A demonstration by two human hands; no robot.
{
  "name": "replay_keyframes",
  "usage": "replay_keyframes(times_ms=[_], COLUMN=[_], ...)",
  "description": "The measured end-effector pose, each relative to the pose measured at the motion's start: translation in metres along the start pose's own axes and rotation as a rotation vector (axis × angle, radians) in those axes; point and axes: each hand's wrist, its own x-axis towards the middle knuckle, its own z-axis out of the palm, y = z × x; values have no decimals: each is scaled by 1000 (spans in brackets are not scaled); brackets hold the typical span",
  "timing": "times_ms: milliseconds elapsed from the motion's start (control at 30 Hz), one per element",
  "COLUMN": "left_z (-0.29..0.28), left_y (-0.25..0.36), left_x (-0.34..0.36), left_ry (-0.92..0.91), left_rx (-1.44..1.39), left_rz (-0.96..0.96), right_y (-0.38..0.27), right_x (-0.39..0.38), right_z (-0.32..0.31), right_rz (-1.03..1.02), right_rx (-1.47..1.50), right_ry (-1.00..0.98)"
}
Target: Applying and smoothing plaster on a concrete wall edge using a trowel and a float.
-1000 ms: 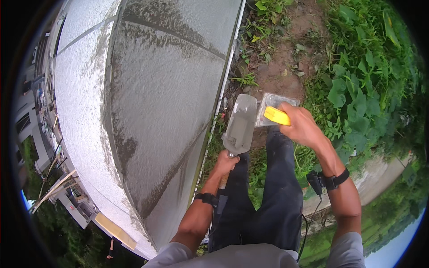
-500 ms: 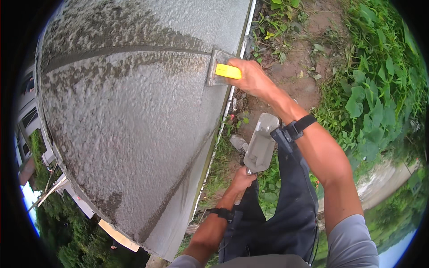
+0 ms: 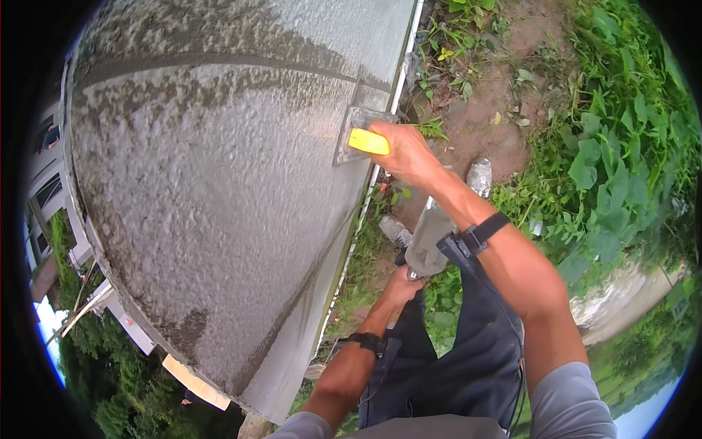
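My right hand (image 3: 406, 155) is wrapped round the yellow handle of a plastering float (image 3: 356, 121). The float's flat grey plate lies against the wet cement surface (image 3: 212, 175), close to its right edge. Lower down, in front of my legs, my left hand (image 3: 404, 287) is closed on the handle of a grey, oblong metal scoop (image 3: 430, 245). Cement smears cover the scoop, and my right forearm hides part of it. A groove-like line (image 3: 219, 64) crosses the cement above the float.
A pale edge strip (image 3: 365, 192) borders the cement on the right. Beyond it are bare soil (image 3: 482, 117) and dense green plants (image 3: 592, 161). My shoes (image 3: 479, 175) stand on the ground below. Buildings (image 3: 51, 172) show past the far left rim.
My right hand has drawn the float a short way toward me along the cement's edge. The scoop has shifted slightly and is now partly behind my right forearm. My farther shoe has come into view.
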Motion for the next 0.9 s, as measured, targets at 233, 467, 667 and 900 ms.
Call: replay_keyframes(times_ms=[233, 467, 667, 900], left_z=[3, 7, 4, 0], left_y=[-8, -17, -20, -10], left_x=[-3, 0, -1, -12], left_ry=[38, 1, -4, 39], left_rx=[49, 22, 19, 4], left_rz=[-1, 15, -30, 17], right_y=[13, 3, -11, -96], right_x=[-18, -29, -32, -143], right_z=[-2, 42, -42, -130], right_rz=[115, -28, 169, 345], right_rx=[-213, 33, -418, -545], right_ry=[-61, 13, -84, -608])
